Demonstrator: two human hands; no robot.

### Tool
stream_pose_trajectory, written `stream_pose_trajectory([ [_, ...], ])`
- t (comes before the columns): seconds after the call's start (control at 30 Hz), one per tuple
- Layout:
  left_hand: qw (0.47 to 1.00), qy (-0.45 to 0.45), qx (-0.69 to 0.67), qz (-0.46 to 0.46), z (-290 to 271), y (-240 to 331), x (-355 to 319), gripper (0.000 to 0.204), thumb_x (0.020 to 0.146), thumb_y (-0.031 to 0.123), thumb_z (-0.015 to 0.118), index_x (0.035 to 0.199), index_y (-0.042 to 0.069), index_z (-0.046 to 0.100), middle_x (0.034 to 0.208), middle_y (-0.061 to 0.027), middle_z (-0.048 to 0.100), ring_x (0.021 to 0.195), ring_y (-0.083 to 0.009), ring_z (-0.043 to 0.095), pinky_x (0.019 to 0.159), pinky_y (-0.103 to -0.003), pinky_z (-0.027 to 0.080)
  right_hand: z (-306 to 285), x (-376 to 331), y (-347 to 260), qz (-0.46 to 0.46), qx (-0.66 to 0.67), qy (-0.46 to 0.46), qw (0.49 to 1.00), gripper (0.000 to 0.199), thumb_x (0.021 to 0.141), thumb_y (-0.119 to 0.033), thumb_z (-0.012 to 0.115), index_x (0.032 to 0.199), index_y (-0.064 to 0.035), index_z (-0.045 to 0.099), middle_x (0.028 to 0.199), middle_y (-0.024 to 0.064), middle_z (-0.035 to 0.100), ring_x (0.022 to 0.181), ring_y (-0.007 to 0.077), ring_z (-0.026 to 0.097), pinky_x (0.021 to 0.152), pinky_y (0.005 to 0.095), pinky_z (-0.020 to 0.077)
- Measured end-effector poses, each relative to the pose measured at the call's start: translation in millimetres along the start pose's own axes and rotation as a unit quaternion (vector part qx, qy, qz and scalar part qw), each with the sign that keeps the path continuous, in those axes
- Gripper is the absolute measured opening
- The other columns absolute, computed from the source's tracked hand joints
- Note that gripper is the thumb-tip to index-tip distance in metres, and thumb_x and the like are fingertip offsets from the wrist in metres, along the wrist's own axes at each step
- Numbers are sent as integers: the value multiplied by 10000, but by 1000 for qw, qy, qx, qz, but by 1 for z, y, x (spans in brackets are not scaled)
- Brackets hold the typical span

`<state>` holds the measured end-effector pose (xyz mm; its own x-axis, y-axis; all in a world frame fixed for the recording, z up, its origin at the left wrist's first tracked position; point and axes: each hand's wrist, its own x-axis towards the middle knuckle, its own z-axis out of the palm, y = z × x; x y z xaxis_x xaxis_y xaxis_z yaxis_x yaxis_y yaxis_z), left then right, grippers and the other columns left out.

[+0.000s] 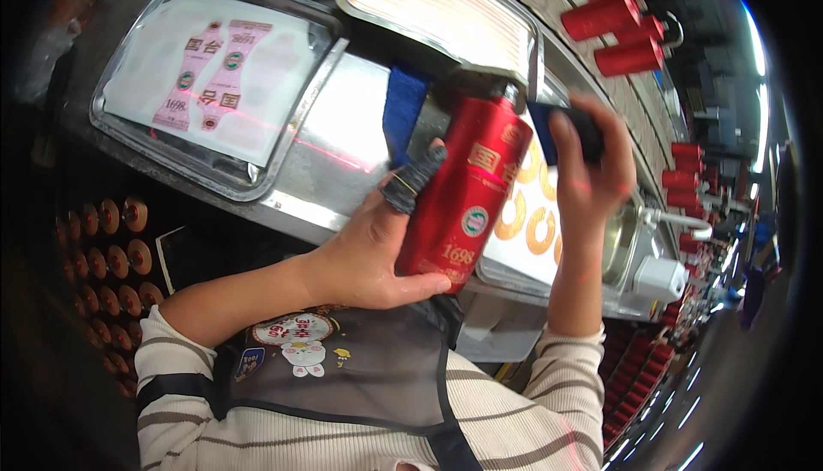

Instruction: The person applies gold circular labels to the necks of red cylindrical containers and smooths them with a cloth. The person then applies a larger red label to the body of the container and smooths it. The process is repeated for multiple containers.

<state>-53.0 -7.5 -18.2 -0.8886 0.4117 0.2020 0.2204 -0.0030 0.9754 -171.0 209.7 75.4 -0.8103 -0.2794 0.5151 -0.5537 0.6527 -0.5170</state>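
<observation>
The top of the red bottle (pixel 467 201) is lost against the dark edge of a tray above it, so its cap cannot be made out, and its base is partly covered by the thumb of the left hand (pixel 377 257). That hand is closed around the bottle's lower body, a dark fabric cot on the finger that lies up its side. The bottle is glossy red with gold emblems, a small round green-and-white seal and gold numerals near the base; it leans slightly to the right, held above the steel worktop (pixel 343 158). The right hand (pixel 591 175), just right of the bottle's shoulder, grips a dark pad (pixel 570 132), mostly hidden by the fingers; whether the pad touches the bottle is unclear. Beyond the left hand, a shallow steel tray (pixel 120 124) holds a white sheet with pink labels (pixel 210 77). Above the bottle a second tray (pixel 523 34) holds a stack of pale sheets. Behind the right hand lies a sheet of gold ring-shaped stickers (pixel 527 222), partly covered. Further right stand rows of red bottles (pixel 617 25), blurred toward the rim.
</observation>
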Motion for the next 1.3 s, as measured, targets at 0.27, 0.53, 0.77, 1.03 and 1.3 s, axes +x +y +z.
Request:
stream_pose_trajectory([
  [0.27,999,21,15,32,2,-2,-1,1210,775,222,856,1596,-31,5,1663,-262,100,1550,-379,144,1249,-432,161,3,-9,-2,-33,-5,19,999,212,816,8,794,997,23,685,849,88,688,726,142,641,653,257,513],
  [0.53,1000,10,-2,9,1,-1,-6,1161,794,168,807,1611,15,-2,1681,-220,93,1556,-354,147,1251,-437,156,2,-15,-6,-118,-62,-19,991,226,785,71,747,961,-68,715,855,63,701,712,193,640,641,297,514],
  [0.77,997,58,-48,11,-4,-4,-30,929,900,153,690,1587,-43,96,1652,-266,178,1548,-354,190,1248,-427,144,-22,-130,-74,-213,109,-218,946,309,675,-77,856,975,-100,786,791,18,612,749,218,624,661,333,551],
  [1.03,997,55,-50,-25,11,12,-29,779,997,197,597,1570,-80,147,1637,-260,237,1530,-319,231,1238,-411,157,-3,-107,-52,-195,-51,-38,979,314,689,9,770,989,-75,735,818,57,668,673,234,586,591,340,476],
  [1.3,982,181,-41,-18,44,1,-25,750,950,233,724,1505,-76,327,1432,-231,530,1272,-263,569,1092,-375,435,19,-157,-97,383,287,151,865,241,871,-77,803,1023,-1,632,894,37,661,790,76,614,710,227,508],
])
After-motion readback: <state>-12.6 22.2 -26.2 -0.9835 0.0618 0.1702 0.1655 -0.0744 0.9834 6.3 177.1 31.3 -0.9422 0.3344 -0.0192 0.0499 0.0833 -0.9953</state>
